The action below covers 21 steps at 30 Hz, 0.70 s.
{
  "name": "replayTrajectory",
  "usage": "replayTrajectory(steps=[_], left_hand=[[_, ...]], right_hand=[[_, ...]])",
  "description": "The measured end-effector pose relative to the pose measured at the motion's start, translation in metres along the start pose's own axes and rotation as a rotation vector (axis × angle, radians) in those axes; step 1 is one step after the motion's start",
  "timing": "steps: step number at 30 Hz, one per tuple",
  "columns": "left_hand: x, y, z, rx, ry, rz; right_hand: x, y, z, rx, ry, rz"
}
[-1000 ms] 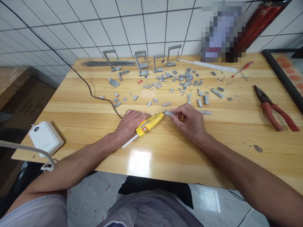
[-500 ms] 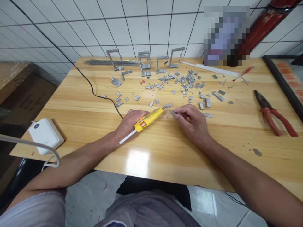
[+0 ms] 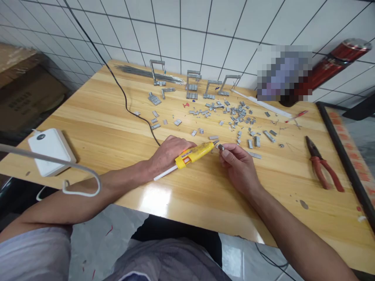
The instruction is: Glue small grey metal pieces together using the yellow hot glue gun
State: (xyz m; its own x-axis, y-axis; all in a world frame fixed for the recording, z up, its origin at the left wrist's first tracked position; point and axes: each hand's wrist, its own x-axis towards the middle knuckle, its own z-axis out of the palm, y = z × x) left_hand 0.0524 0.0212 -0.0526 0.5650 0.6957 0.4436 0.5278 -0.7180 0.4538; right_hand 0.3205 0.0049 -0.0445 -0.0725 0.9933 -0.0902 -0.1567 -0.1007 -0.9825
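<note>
My left hand (image 3: 170, 154) is closed round a yellow hot glue gun (image 3: 195, 155), its nozzle pointing right and a white glue stick (image 3: 165, 173) jutting from its rear. Between thumb and fingertips, my right hand (image 3: 238, 162) pinches a small grey strip piece (image 3: 220, 147), right at the nozzle tip. Whether nozzle and piece touch, I cannot tell. Just beyond the hands a flat grey strip (image 3: 213, 137) lies on the wood, and another strip (image 3: 254, 155) lies beside my right hand.
Small grey pieces (image 3: 240, 113) are heaped mid-table, behind them several upright grey frames (image 3: 191, 84) and a bundle of thin rods (image 3: 146, 74). Red-handled pliers (image 3: 320, 166) lie right; a white power bank (image 3: 52, 152) sits left. A black cord (image 3: 125, 97) crosses the table.
The view has shifted. My right hand has turned the grey piece more upright, and the glue gun's nozzle has come up close to it.
</note>
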Motion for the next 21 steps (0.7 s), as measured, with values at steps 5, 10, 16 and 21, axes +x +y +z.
replayTrajectory(steps=[5,10,16,21], left_hand=[[0.0001,0.0007,-0.0008,-0.010,-0.024,-0.016],[0.0004,0.0028,-0.0007,-0.037,-0.048,-0.027],[0.0005,0.0048,-0.0019,-0.019,-0.035,-0.002],[0.0004,0.0027,0.0001,-0.012,-0.006,0.035]], right_hand=[[0.0016,0.0004,0.0015,-0.003,0.014,0.000],[0.0030,0.0031,0.0014,0.000,0.020,-0.002],[0.0027,0.0055,-0.0006,-0.015,0.014,0.005],[0.0030,0.0063,-0.0008,-0.026,0.002,-0.001]])
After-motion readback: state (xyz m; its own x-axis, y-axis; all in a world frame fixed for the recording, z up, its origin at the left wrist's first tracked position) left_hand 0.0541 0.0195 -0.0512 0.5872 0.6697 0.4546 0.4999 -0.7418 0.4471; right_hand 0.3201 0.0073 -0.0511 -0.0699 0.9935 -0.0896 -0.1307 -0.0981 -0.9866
